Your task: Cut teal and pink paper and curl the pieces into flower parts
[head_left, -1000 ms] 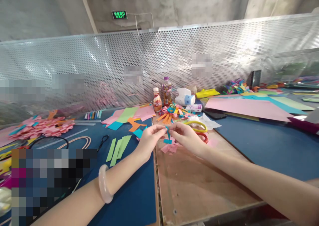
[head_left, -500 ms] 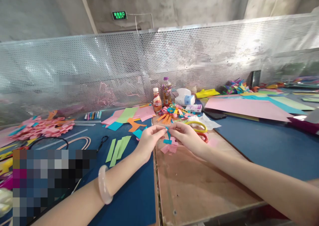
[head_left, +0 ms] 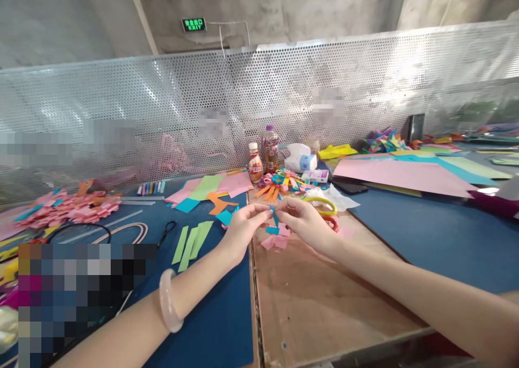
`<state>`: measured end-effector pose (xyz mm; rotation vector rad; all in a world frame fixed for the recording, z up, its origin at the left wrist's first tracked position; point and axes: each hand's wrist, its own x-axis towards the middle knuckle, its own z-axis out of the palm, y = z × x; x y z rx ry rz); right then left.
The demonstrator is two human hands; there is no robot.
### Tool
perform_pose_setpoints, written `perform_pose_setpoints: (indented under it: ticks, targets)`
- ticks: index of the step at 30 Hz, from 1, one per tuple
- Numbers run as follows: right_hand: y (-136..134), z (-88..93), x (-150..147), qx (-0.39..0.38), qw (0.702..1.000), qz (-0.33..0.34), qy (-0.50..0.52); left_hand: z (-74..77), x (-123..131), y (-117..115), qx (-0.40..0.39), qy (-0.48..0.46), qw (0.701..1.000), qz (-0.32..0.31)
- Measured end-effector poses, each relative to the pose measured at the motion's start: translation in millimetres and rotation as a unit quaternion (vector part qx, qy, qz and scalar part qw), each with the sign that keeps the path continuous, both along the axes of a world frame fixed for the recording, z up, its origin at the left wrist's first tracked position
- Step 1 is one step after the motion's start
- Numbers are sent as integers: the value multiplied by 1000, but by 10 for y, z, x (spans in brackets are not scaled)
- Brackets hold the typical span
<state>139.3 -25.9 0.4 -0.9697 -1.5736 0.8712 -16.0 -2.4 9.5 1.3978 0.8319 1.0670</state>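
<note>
Between the fingertips of both hands is a small blue paper piece [head_left: 275, 216], mostly covered by the fingers. My left hand [head_left: 244, 228] pinches its left side, and my right hand [head_left: 302, 223] pinches it from the right. Pink paper scraps [head_left: 276, 241] and a blue scrap [head_left: 272, 231] lie on the wooden board just below the fingertips. Scissors with yellow and red handles [head_left: 333, 207] rest behind my right hand, partly hidden by it. Left of my left hand are several green paper strips [head_left: 196, 239] and an orange paper cutout [head_left: 219, 201].
Behind the hands stand two drink bottles [head_left: 271, 149], a tissue pack [head_left: 300, 160] and a heap of coloured paper strips [head_left: 284, 183]. Pink cutouts [head_left: 77, 206] pile up at left. Large paper sheets [head_left: 397, 174] lie at right. A perforated metal screen [head_left: 267, 92] closes off the back.
Hardly anything differs. Both hands keep their pinch on the blue paper piece in the same place, with only a very slight shift of the fingers.
</note>
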Motion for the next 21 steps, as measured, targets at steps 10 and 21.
perform_pose_setpoints:
  ticks: [10, 21]
  targets:
    - [-48, 24, -20, 136, 976, -110, -127, 25, 14, -33, -42, -17, 999, -24]
    - [38, -96, 84, 343, 881, -124, -302, 76, 42, -42, -149, -51, 985, -76]
